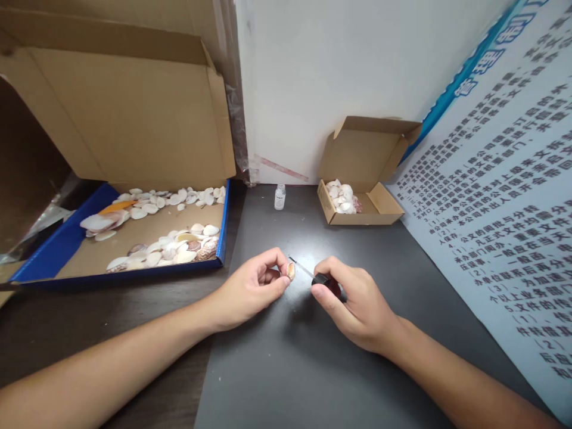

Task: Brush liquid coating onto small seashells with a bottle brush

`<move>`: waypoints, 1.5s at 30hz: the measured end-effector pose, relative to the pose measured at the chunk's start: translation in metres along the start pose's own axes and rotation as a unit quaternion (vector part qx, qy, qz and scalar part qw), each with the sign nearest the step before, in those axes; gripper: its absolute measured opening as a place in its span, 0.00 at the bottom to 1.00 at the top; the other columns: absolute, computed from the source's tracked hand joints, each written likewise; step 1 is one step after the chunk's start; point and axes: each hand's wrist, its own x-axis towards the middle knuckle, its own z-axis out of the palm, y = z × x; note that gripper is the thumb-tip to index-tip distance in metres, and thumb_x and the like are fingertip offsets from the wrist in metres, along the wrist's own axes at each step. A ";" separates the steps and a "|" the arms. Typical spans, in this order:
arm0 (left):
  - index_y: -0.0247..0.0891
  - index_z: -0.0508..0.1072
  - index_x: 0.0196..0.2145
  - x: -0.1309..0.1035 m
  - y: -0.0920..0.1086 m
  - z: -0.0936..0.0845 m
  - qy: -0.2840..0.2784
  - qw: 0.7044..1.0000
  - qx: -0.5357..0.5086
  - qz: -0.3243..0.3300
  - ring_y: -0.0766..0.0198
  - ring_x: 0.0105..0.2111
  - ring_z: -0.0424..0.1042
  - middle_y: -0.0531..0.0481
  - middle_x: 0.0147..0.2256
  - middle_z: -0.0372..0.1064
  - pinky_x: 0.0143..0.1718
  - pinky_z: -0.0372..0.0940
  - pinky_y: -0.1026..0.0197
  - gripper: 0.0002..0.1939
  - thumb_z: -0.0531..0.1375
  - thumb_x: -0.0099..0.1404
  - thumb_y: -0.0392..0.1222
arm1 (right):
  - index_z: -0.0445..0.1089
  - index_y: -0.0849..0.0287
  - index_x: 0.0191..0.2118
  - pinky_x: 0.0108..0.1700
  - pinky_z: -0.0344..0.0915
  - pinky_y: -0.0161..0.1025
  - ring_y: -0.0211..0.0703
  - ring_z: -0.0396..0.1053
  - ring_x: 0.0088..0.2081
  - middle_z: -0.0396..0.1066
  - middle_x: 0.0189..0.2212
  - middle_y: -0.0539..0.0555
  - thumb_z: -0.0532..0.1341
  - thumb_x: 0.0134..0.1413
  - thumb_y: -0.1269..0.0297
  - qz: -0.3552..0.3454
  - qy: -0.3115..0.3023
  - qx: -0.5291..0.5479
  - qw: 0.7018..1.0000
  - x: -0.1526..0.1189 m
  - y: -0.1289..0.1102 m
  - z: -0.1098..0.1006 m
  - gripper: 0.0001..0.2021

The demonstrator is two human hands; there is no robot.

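Observation:
Between the thumb and fingers of my left hand (257, 289) is a small orange-brown and white seashell (291, 271). My right hand (355, 301) grips the black cap of a thin applicator brush (301, 267). The brush points to the upper left, its dark tip close beside the shell; whether it touches cannot be told. Farther back on the grey mat stands a small uncapped glass bottle (279, 198) with a white label.
On the left, a blue-sided open cardboard box (154, 223) holds two groups of seashells. A smaller open box (369, 220) with white shells (342, 196) stands back right. A white panel (286, 95) rises behind, and a printed poster (504, 196) borders the right side.

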 end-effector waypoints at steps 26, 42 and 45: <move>0.40 0.61 0.35 0.000 -0.001 -0.001 0.003 1.000 -0.003 -0.012 0.73 0.20 0.54 0.60 0.25 0.56 0.21 0.51 0.67 0.11 0.58 0.68 0.48 | 0.59 0.57 0.33 0.24 0.54 0.31 0.32 0.57 0.19 0.59 0.20 0.43 0.53 0.64 0.63 -0.041 0.002 0.023 0.999 0.001 0.001 0.000 0.08; 0.38 0.64 0.33 0.001 0.002 -0.002 0.017 0.999 -0.044 -0.016 0.73 0.17 0.55 0.62 0.18 0.56 0.21 0.56 0.68 0.14 0.60 0.66 0.51 | 0.60 0.57 0.35 0.26 0.55 0.31 0.32 0.58 0.21 0.59 0.21 0.43 0.52 0.66 0.62 -0.035 0.018 0.016 0.999 0.000 0.002 0.001 0.07; 0.37 0.65 0.32 0.002 0.001 -0.002 0.024 0.997 -0.071 -0.017 0.73 0.16 0.54 0.62 0.17 0.57 0.20 0.56 0.68 0.12 0.60 0.65 0.48 | 0.60 0.57 0.35 0.26 0.55 0.31 0.33 0.59 0.21 0.60 0.21 0.44 0.52 0.66 0.62 -0.053 0.007 0.023 0.998 0.000 0.001 0.000 0.08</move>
